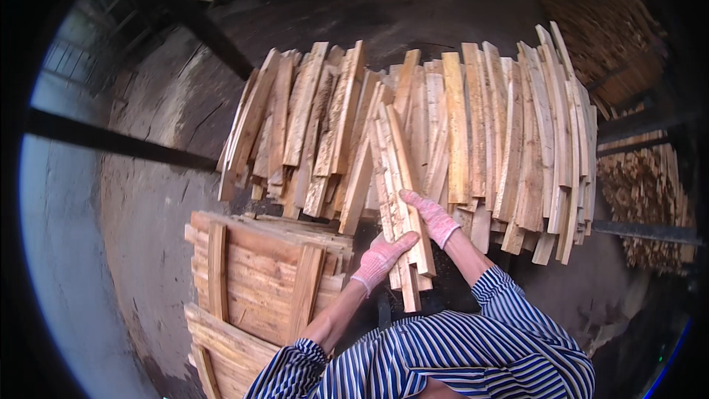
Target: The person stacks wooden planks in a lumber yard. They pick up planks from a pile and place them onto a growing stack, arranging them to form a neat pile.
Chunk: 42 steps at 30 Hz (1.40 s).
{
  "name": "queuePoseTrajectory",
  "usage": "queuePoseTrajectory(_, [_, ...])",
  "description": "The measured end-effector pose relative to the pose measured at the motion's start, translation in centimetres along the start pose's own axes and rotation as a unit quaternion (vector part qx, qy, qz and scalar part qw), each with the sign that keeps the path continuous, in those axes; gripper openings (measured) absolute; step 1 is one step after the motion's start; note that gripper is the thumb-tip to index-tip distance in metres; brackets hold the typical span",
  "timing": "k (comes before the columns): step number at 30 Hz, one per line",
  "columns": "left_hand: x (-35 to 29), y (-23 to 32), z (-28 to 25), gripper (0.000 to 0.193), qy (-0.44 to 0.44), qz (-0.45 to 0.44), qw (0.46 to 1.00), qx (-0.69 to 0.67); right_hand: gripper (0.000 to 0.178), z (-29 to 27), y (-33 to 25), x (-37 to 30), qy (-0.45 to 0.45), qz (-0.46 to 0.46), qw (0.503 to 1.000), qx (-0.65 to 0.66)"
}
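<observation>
Both my hands wear pinkish knit gloves and hold a small bundle of rough wooden slats (396,185), tilted up toward a big pile. My left hand (382,257) grips the bundle from below near its lower end. My right hand (432,216) presses on its right edge. The bundle leans against the large leaning stack of wooden slats (473,133) that spans the middle of the view. My sleeves are blue and white striped.
A pile of assembled wooden pallet panels (251,281) sits at lower left, beside my left arm. More stacked timber (646,192) stands at the right and another heap (598,22) at upper right. Bare concrete floor (148,199) lies to the left.
</observation>
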<state>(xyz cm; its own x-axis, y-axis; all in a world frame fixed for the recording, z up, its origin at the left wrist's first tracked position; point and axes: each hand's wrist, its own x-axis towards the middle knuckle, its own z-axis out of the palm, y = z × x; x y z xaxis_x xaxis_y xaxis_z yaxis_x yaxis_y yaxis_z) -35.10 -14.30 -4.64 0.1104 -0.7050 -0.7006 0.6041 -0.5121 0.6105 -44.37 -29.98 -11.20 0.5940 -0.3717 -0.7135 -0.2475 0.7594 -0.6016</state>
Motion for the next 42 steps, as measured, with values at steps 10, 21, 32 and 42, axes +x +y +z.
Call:
queuePoseTrajectory(10, [-19.6,8.4,-2.5,0.111,0.231,0.384,0.886,0.121,0.084,15.6,-0.9,-13.2,-0.225,-0.220,0.949,-0.032])
queuePoseTrajectory(21, [-32.1,5.2,-14.8,0.086,0.408,0.547,0.718,0.137,0.085,37.1,1.7,-15.3,-0.457,-0.411,0.728,-0.304])
queuePoseTrajectory(32, [-32.8,-5.6,-25.6,0.051,0.328,0.641,0.689,0.082,0.108,43.3,5.8,-16.5,-0.472,-0.373,0.626,-0.497])
queuePoseTrajectory(42, [-37.1,-22.2,-29.2,0.076,0.039,0.596,0.669,-0.442,0.089,38.4,12.1,-18.3,-0.396,-0.323,0.693,-0.508])
